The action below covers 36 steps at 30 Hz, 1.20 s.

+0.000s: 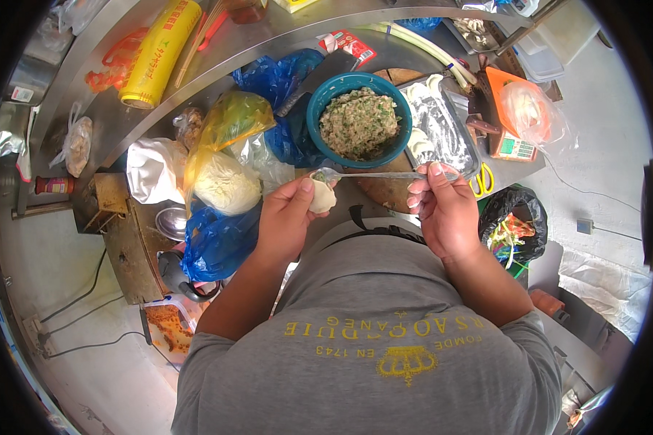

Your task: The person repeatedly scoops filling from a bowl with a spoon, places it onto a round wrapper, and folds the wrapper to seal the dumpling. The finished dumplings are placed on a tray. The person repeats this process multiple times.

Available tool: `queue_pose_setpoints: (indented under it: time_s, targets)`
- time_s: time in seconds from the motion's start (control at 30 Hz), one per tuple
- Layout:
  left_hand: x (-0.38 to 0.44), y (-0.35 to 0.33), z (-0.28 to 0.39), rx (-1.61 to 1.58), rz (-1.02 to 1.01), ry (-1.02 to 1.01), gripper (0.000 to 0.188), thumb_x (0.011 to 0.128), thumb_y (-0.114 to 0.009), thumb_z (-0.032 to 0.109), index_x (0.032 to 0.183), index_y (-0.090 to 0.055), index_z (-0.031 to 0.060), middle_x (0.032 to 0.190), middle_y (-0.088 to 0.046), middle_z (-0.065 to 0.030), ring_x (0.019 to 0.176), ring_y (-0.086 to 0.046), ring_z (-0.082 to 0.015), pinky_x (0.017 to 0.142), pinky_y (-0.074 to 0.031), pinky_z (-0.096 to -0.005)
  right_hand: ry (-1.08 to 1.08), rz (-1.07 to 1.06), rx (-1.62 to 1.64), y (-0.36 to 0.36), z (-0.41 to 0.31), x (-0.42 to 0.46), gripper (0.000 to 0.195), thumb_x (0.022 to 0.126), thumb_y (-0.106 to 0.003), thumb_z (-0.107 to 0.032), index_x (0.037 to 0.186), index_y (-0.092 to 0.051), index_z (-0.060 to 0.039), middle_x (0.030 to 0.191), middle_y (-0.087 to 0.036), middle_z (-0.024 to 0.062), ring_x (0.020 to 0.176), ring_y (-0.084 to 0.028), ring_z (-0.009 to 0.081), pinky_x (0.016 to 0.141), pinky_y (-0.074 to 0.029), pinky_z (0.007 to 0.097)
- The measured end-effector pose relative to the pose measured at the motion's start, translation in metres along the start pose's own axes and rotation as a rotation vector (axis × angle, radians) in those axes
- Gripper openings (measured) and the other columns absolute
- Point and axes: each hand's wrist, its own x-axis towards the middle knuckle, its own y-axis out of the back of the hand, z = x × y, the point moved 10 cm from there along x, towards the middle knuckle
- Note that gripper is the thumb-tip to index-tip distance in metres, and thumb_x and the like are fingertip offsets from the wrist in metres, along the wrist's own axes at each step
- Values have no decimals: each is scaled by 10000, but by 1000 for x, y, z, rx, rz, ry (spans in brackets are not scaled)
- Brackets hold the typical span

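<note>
Between the thumb and fingers of my left hand is a round dumpling wrapper, curved up at its sides. My right hand grips the handle of a metal spoon. The spoon's bowl is at the wrapper's upper edge, with a bit of green-flecked filling there. Just beyond both hands stands a teal bowl heaped with minced filling. To its right, a floured metal tray carries several white dumplings along its left side.
Yellow-handled scissors lie by the tray's near corner. A digital scale bears an orange tray. Leeks lie at the back. Left are bagged dough and blue plastic bags. A black-lined bin stands at right.
</note>
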Motion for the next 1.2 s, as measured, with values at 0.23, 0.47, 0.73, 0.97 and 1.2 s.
queue_pose_setpoints:
  time_s: [0.23,0.47,0.73,0.97,1.2]
  targets:
    - [1,2,-1,-8,19,34,330,1072,-481,235,1208,-619,-33,1165,-703,-164,903,-694,-175,752,-562,-280,-11,-9,-3,-1,1,0,210,1042,-563,-251,1043,-610,-46,805,-704,93,641,-656,181,585,-509,293]
    - [0,2,-1,-31,4,63,313,1051,-531,222,1212,-626,-29,1159,-709,-144,907,-690,-160,752,-564,-280,-91,45,12,6,8,3,219,1040,-564,-261,1059,-592,-44,816,-688,87,655,-640,175,587,-511,291]
    - [0,2,-1,-41,14,75,316,1045,-544,216,1235,-618,-25,1166,-706,-138,923,-687,-156,766,-567,-280,-131,44,53,10,14,9,229,1039,-564,-261,1069,-581,-35,815,-684,87,652,-637,176,587,-517,288]
    - [2,6,-3,-13,33,85,324,1026,-582,221,1239,-612,-22,1157,-710,-144,909,-690,-156,754,-569,-282,-122,27,20,7,14,9,227,1039,-564,-269,1059,-587,-44,818,-683,79,653,-636,171,587,-518,288]
    - [1,6,-1,15,36,79,319,1007,-614,210,1228,-622,-20,1149,-715,-134,903,-688,-154,741,-561,-285,-209,53,94,14,27,12,230,1045,-550,-276,1056,-579,-48,818,-672,72,669,-627,164,596,-519,281]
